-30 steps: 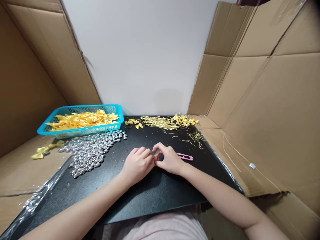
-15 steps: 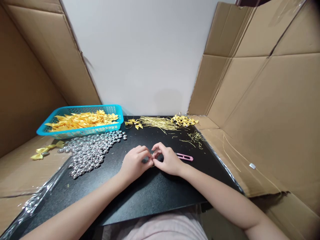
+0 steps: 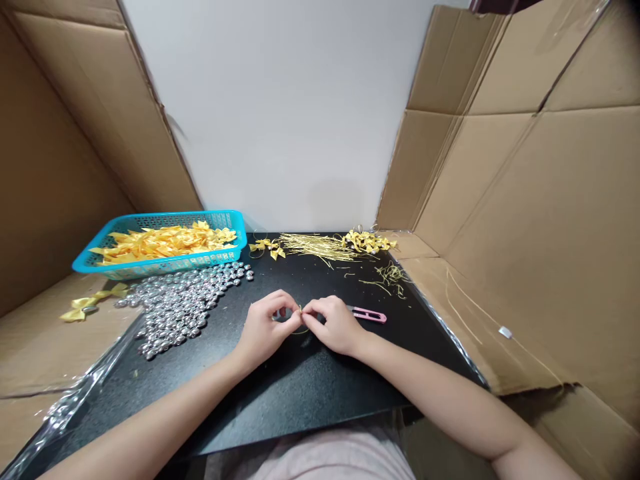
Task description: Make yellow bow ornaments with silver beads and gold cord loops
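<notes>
Fingertip to fingertip, my left hand (image 3: pixel 269 327) and my right hand (image 3: pixel 334 323) meet above the black table. Both pinch a thin gold cord (image 3: pixel 300 331), which hangs in a small curve below the fingertips. Its ends are mostly hidden by my fingers. A pink-handled thread snipper (image 3: pixel 369 315) lies just beyond my right hand, its blades partly covered by that hand. To the left of my left hand spreads a pile of shiny silver bells or beads (image 3: pixel 180 310).
A blue basket (image 3: pixel 107 230) of yellow ribbon bows (image 3: pixel 170 240) stands back left. Cut gold cords (image 3: pixel 317 247) lie at the back, beside finished-looking bows with loops (image 3: pixel 367 241). Cord scraps (image 3: pixel 393 273) lie at right. Cardboard walls (image 3: pixel 540 220) enclose the black table (image 3: pixel 280 413).
My right fingers have closed from a wider curl into a pinch against my left fingertips. The cord's loop now shows more clearly beneath them.
</notes>
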`<action>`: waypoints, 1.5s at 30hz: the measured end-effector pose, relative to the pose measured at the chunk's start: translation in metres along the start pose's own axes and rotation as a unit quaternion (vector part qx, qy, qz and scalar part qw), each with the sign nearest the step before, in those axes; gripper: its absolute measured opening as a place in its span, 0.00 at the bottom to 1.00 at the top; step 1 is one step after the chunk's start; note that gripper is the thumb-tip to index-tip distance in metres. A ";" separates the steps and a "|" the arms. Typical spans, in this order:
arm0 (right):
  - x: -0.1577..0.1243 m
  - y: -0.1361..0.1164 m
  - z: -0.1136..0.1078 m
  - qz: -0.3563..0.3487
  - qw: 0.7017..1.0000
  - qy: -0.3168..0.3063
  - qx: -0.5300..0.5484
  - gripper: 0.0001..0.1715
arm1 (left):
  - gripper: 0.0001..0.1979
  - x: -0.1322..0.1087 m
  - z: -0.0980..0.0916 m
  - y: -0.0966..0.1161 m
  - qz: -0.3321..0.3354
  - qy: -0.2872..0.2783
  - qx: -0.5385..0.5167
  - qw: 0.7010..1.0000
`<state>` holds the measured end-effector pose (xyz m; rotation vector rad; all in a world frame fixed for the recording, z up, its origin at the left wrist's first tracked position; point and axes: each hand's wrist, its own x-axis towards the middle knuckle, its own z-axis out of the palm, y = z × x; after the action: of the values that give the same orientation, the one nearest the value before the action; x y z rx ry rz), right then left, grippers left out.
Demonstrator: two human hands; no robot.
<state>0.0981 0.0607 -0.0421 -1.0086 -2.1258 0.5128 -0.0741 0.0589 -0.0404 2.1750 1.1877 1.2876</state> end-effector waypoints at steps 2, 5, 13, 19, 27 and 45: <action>0.000 0.001 -0.002 -0.012 1.000 -0.008 -0.027 0.07 | 0.06 0.000 0.000 0.000 0.007 0.003 0.001 1.000; -0.001 0.001 -0.004 -0.028 0.999 -0.023 -0.034 0.07 | 0.07 -0.001 -0.001 0.000 0.017 0.006 0.006 1.000; -0.002 0.002 -0.003 -0.041 0.999 -0.016 -0.017 0.08 | 0.06 -0.001 -0.002 -0.001 0.033 0.016 0.013 0.999; -0.001 0.002 -0.005 -0.040 0.999 -0.003 -0.001 0.09 | 0.06 0.001 -0.003 -0.002 0.021 0.032 0.020 0.999; -0.001 0.005 -0.004 -0.042 0.999 0.008 0.008 0.08 | 0.04 0.002 -0.006 -0.004 0.002 0.013 0.020 1.000; 0.001 0.005 -0.006 -0.043 0.999 -0.034 0.002 0.12 | 0.05 0.002 -0.008 -0.007 0.143 -0.048 0.075 0.986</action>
<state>0.1043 0.0650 -0.0405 -0.9053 -2.2163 0.5162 -0.0833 0.0631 -0.0397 2.5607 0.9899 1.2162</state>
